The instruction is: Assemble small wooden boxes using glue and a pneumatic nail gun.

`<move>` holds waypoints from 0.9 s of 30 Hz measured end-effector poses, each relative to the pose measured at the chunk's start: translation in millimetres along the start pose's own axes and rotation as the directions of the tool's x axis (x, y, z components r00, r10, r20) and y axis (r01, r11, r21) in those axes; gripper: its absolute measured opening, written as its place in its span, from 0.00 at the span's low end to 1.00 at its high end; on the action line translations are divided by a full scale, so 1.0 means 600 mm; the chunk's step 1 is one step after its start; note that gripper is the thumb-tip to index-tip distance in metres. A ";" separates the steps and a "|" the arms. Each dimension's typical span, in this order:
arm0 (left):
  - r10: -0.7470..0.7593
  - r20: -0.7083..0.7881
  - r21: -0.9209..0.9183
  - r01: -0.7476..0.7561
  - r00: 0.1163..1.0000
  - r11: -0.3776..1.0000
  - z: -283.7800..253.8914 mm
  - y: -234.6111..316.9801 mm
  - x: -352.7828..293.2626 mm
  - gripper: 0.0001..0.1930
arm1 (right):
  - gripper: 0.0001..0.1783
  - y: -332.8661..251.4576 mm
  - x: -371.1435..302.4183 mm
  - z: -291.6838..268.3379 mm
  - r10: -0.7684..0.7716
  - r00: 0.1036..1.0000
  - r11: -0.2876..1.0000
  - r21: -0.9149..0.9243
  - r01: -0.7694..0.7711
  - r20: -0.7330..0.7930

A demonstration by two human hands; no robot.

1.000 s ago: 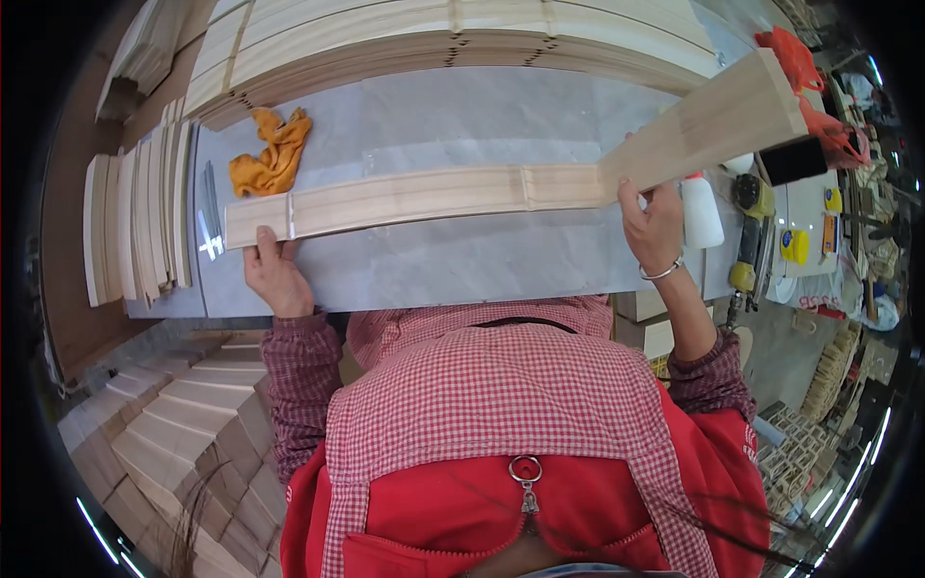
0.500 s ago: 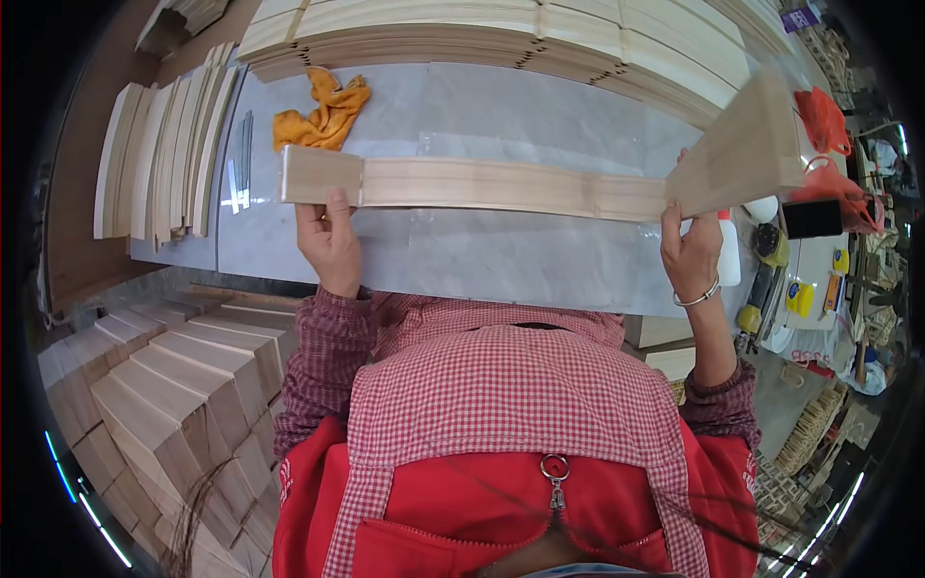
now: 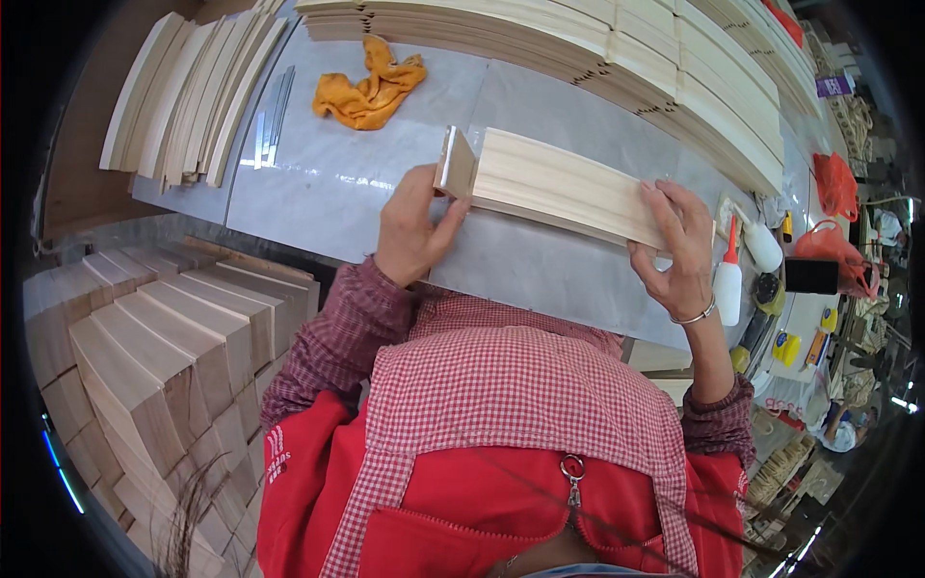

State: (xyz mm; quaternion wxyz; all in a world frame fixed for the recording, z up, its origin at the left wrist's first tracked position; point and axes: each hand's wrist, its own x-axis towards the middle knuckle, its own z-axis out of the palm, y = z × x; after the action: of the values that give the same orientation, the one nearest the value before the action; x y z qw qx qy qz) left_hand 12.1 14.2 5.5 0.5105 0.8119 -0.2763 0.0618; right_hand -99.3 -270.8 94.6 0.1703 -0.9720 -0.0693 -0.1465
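Folded pale wooden slats [image 3: 568,183] lie stacked flat on the grey table [image 3: 337,183] in front of me. My left hand [image 3: 409,231] grips the stack's left end, thumb against a short end piece [image 3: 455,162] that stands up. My right hand [image 3: 674,250], with a bracelet on the wrist, holds the stack's right end, fingers curled over its top. Both hands are closed on the wood.
An orange rag [image 3: 371,87] lies on the table at the back. Long stacks of wooden slats [image 3: 597,48] run along the far side and more slats [image 3: 183,96] at the left. Glue bottles [image 3: 729,279] stand at the right. Wooden blocks [image 3: 164,337] are piled at lower left.
The long strip of wood that was spread across the table has been folded up into a short stack. My hands have come much closer together, and the view has shifted.
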 end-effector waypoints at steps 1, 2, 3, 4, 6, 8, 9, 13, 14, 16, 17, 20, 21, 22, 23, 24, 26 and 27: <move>0.024 0.023 -0.062 -0.023 0.999 0.998 -0.011 0.001 0.010 0.20 | 0.34 0.000 0.000 0.000 0.023 1.000 0.999 0.028 -0.023 0.005; 0.051 0.044 -0.124 -0.045 0.998 0.991 -0.019 0.001 0.019 0.21 | 0.34 0.000 -0.001 0.000 0.047 0.999 0.997 0.057 -0.048 0.010; 0.046 0.037 -0.127 -0.041 0.998 0.991 -0.029 0.004 0.029 0.21 | 0.34 0.000 -0.001 0.000 0.041 0.999 0.998 0.053 -0.041 0.016; 0.029 0.094 -0.211 -0.008 0.995 0.977 -0.041 0.007 0.041 0.23 | 0.33 0.000 -0.002 0.000 0.046 0.999 0.997 0.060 -0.047 0.019; 0.013 0.210 -0.372 0.067 0.978 0.926 -0.058 0.011 0.065 0.27 | 0.32 0.002 -0.003 0.001 0.059 0.998 0.996 0.072 -0.061 0.025; 0.015 0.262 -0.449 0.108 0.965 0.887 -0.058 0.007 0.073 0.28 | 0.32 0.002 -0.003 0.000 0.061 0.998 0.995 0.072 -0.063 0.030; 0.038 0.282 -0.432 0.091 0.959 0.897 -0.058 0.005 0.076 0.30 | 0.31 0.002 -0.003 0.000 0.050 0.998 0.997 0.062 -0.052 0.037; 0.103 0.336 -0.388 0.037 0.936 0.921 -0.053 -0.002 0.083 0.33 | 0.30 0.001 -0.001 -0.001 0.010 0.998 1.000 0.023 -0.011 0.063; 0.116 0.339 -0.385 0.025 0.934 0.923 -0.053 -0.002 0.085 0.34 | 0.30 0.000 -0.001 0.000 0.024 0.998 0.999 0.033 -0.026 0.058; 0.138 0.345 -0.377 0.002 0.928 0.926 -0.053 -0.003 0.087 0.34 | 0.30 -0.001 -0.002 0.003 0.051 0.997 0.997 0.054 -0.054 0.050; 0.148 0.347 -0.373 -0.009 0.926 0.928 -0.052 -0.003 0.088 0.35 | 0.30 -0.002 -0.002 0.004 0.064 0.997 0.996 0.064 -0.067 0.047; 0.162 0.337 -0.388 -0.021 0.928 0.921 -0.048 -0.009 0.089 0.35 | 0.30 -0.003 -0.002 0.007 0.069 0.996 0.996 0.054 -0.072 0.052; 0.170 0.335 -0.394 -0.026 0.927 0.919 -0.046 -0.011 0.089 0.35 | 0.30 -0.004 -0.002 0.007 0.075 0.996 0.996 0.050 -0.078 0.053; 0.177 0.333 -0.400 -0.032 0.926 0.916 -0.045 -0.012 0.089 0.35 | 0.30 -0.004 -0.001 0.007 0.081 0.995 0.995 0.047 -0.084 0.054; 0.175 0.327 -0.402 -0.031 0.928 0.915 -0.045 -0.012 0.089 0.35 | 0.30 -0.005 -0.001 0.007 0.076 0.995 0.996 0.045 -0.078 0.057; 0.182 0.326 -0.408 -0.035 0.928 0.912 -0.045 -0.012 0.090 0.36 | 0.30 -0.006 0.000 0.007 0.079 0.995 0.996 0.041 -0.081 0.060; 0.195 0.324 -0.422 -0.043 0.926 0.906 -0.045 -0.011 0.091 0.36 | 0.30 -0.007 0.001 0.007 0.085 0.994 0.996 0.034 -0.087 0.066; 0.201 0.323 -0.428 -0.047 0.925 0.902 -0.045 -0.011 0.091 0.36 | 0.30 -0.007 0.001 0.007 0.088 0.994 0.995 0.031 -0.091 0.069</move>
State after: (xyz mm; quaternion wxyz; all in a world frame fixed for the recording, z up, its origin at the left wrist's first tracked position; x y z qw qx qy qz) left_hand 66.2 18.4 33.9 0.6059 0.6635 -0.4238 -0.1146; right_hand -98.4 -265.4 92.5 0.1906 -0.9755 -0.0338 -0.1047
